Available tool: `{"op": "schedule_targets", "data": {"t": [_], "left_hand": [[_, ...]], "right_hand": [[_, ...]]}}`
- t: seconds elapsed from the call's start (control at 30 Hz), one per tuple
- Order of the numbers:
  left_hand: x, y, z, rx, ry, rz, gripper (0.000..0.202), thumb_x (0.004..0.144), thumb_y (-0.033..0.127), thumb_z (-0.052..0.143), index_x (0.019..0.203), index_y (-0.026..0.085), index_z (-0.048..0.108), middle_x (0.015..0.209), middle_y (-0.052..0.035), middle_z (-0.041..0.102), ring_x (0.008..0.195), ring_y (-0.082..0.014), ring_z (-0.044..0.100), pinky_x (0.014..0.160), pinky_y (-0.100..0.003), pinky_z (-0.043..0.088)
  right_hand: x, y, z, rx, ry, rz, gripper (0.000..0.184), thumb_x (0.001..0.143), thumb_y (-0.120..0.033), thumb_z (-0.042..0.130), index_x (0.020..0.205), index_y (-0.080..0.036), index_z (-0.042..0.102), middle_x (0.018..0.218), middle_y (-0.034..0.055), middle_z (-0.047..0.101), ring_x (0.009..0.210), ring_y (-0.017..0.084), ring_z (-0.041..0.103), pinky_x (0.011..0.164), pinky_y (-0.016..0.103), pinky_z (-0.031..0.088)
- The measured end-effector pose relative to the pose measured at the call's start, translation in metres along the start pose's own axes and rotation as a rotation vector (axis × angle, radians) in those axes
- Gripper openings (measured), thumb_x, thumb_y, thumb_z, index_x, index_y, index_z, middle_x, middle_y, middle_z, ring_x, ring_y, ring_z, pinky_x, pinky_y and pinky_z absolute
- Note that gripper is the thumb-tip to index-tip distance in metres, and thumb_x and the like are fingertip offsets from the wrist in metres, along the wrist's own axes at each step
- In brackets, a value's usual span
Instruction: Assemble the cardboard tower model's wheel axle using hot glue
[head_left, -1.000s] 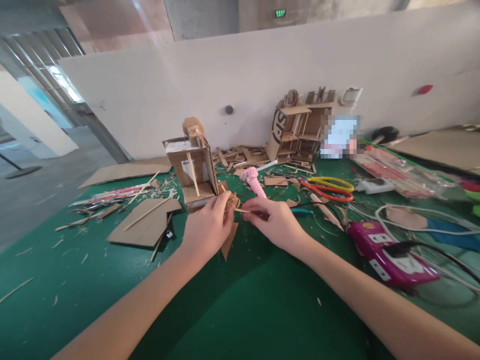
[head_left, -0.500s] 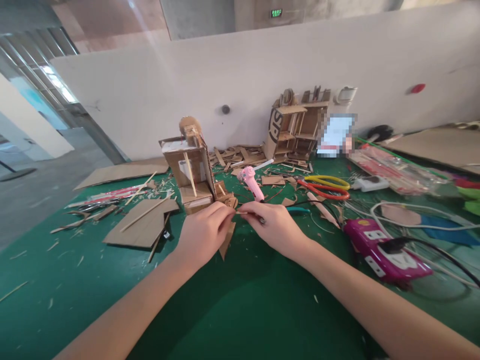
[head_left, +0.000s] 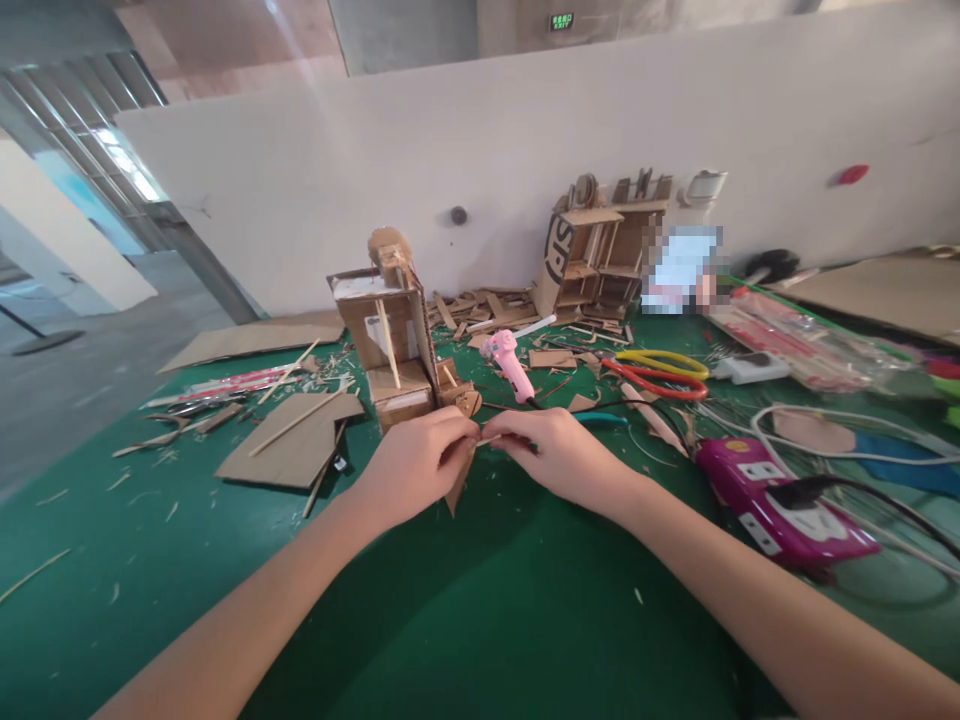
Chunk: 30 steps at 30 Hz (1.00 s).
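My left hand [head_left: 416, 462] is closed around a small cardboard piece [head_left: 457, 486] whose pointed end hangs below the fingers. My right hand [head_left: 559, 455] pinches a thin wooden stick [head_left: 487, 439] whose tip meets the cardboard between the two hands. Both hands hover just over the green table [head_left: 480, 620], in front of a tall cardboard model [head_left: 390, 335] with a round top. A pink glue gun [head_left: 510, 362] lies just behind my right hand.
Flat cardboard sheets [head_left: 292, 450] and sticks lie to the left. Red and yellow scissors [head_left: 660, 372], a magenta power strip [head_left: 780, 505] with cables and a plastic bag sit at the right. A cardboard shelf model [head_left: 600, 255] stands against the white back wall.
My two hands have drawn closer together, and the stick's tip now sits against the cardboard piece. The view has shifted slightly.
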<state>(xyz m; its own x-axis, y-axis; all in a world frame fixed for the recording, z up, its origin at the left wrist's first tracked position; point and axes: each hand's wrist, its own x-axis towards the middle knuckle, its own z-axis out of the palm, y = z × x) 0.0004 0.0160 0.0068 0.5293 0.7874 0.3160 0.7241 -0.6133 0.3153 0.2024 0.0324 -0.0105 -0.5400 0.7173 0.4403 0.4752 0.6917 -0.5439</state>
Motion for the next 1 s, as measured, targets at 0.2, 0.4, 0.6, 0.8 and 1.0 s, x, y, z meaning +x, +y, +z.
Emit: {"op": "schedule_targets", "data": {"t": [0.2,0.4,0.6,0.8,1.0], "left_hand": [[-0.004,0.007,-0.002,0.056,-0.04,0.031,0.016,0.092,0.02,0.044,0.09,0.021,0.059,0.084,0.0002,0.057,0.068,-0.0124,0.055,0.061,-0.026,0.04],[-0.005,0.011,0.006,0.0,0.066,0.015,0.011,0.089,0.017,0.045,0.087,0.019,0.056,0.081,0.0003,0.054,0.064,-0.0108,0.051,0.058,-0.024,0.038],[-0.002,-0.001,0.0,0.099,0.322,-0.038,0.011,0.088,0.017,0.043,0.082,0.018,0.052,0.077,-0.0001,0.052,0.064,-0.0115,0.048,0.061,-0.025,0.038],[-0.003,0.002,0.003,0.184,0.111,-0.024,0.032,0.092,0.033,0.046,0.064,0.018,0.05,0.064,0.0006,0.05,0.056,-0.0116,0.047,0.051,-0.026,0.031],[0.0,0.011,0.011,-0.272,0.186,-0.111,0.012,0.089,0.026,0.053,0.089,0.018,0.061,0.077,0.0,0.06,0.06,-0.0096,0.053,0.053,-0.021,0.041]], "right_hand": [[0.002,-0.001,0.002,0.523,0.007,0.192,0.014,0.083,-0.013,0.055,0.093,-0.021,0.056,0.082,-0.0004,0.067,0.075,0.013,0.067,0.069,0.027,0.054],[0.006,-0.008,0.001,0.714,-0.001,0.308,0.01,0.079,-0.021,0.063,0.087,-0.02,0.058,0.077,-0.0007,0.064,0.064,0.011,0.062,0.063,0.027,0.055],[0.006,-0.011,0.0,0.79,-0.053,0.368,0.013,0.077,-0.022,0.066,0.083,-0.019,0.055,0.064,-0.004,0.06,0.057,0.01,0.059,0.058,0.026,0.052],[0.007,-0.009,-0.004,1.001,0.127,0.387,0.025,0.078,-0.028,0.067,0.1,-0.019,0.058,0.079,-0.0003,0.065,0.071,0.012,0.065,0.068,0.029,0.057],[0.008,-0.007,-0.002,0.921,0.105,0.373,0.014,0.079,-0.026,0.065,0.09,-0.018,0.062,0.084,0.0019,0.066,0.079,0.013,0.064,0.059,0.022,0.052]]}}
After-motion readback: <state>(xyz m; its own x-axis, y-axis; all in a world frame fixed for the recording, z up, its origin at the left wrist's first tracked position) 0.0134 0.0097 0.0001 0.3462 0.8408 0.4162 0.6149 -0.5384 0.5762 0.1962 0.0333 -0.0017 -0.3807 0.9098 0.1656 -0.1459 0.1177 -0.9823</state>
